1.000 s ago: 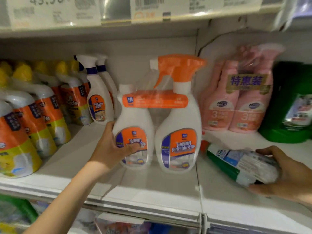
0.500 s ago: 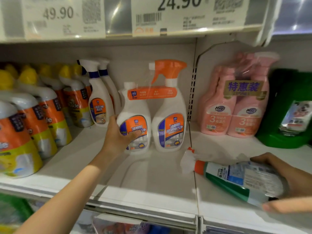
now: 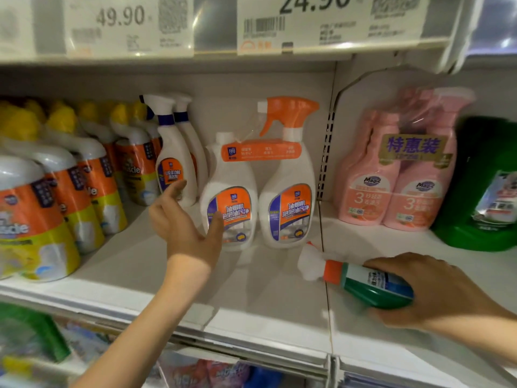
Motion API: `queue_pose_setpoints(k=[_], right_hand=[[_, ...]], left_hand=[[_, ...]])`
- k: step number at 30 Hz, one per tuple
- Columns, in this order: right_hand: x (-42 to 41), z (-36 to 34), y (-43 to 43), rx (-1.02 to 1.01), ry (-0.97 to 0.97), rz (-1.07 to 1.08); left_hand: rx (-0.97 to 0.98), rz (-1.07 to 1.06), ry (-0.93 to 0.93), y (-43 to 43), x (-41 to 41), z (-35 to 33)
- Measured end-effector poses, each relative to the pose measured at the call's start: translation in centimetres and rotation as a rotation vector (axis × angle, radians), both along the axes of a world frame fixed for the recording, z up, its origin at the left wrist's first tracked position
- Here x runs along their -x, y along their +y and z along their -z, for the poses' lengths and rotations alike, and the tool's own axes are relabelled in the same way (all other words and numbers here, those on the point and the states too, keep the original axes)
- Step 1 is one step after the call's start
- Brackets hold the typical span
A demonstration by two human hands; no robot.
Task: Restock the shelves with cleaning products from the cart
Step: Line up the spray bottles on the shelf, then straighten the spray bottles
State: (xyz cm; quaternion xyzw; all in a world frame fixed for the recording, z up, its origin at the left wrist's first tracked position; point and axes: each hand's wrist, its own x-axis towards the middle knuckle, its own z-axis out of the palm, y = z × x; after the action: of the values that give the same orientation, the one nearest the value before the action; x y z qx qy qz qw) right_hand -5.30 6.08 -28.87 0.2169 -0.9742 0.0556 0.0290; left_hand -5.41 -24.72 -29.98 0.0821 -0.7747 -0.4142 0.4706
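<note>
A twin pack of white spray bottles (image 3: 260, 191) with orange labels and one orange trigger stands upright near the back of the white shelf (image 3: 251, 298). My left hand (image 3: 184, 225) is open just left of the pack, thumb near its left bottle, fingers spread and holding nothing. My right hand (image 3: 436, 292) grips a green bottle (image 3: 372, 284) with an orange collar and white cap, lying on its side on the shelf at the front right.
White-and-blue spray bottles (image 3: 174, 163) stand behind my left hand. Yellow-capped orange bottles (image 3: 64, 186) fill the left. A pink twin pack (image 3: 400, 169) and a green jug (image 3: 486, 186) stand to the right. A perforated divider (image 3: 326, 163) splits the shelf. Price tags hang above.
My left hand pushed the twin pack back onto the shelf, then let go and opened. My right hand slid over the top of the lying green bottle.
</note>
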Motion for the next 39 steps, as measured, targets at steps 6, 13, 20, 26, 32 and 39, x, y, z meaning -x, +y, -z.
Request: queue_pose_setpoints(k=[6, 13, 20, 26, 32, 39], right_hand=[[0.3, -0.7, -2.2, 0.552, -0.134, -0.343], [1.8, -0.6, -6.0, 1.003, -0.502, -0.558], [2.9, 0.8, -6.8, 1.186, -0.74, -0.499], [1.9, 1.7, -4.5, 1.014, -0.597, -0.34], [0.2, 2.1, -5.0, 1.081, -0.426, -0.226], [-3.4, 0.7, -5.8, 1.317, -0.567, -0.199]], left_hand=[[-0.247, 0.392, -0.125, 1.2, -1.8, -0.1], [-0.223, 0.861, -0.544, 2.0, -2.2, 1.1], [-0.059, 0.958, -0.625, 5.3, -1.7, 0.6], [0.057, 0.811, -0.646, 6.5, -1.3, 1.1], [0.011, 0.814, -0.645, 5.8, -1.9, 0.6], [-0.255, 0.908, -0.566, 5.2, -5.3, -0.6]])
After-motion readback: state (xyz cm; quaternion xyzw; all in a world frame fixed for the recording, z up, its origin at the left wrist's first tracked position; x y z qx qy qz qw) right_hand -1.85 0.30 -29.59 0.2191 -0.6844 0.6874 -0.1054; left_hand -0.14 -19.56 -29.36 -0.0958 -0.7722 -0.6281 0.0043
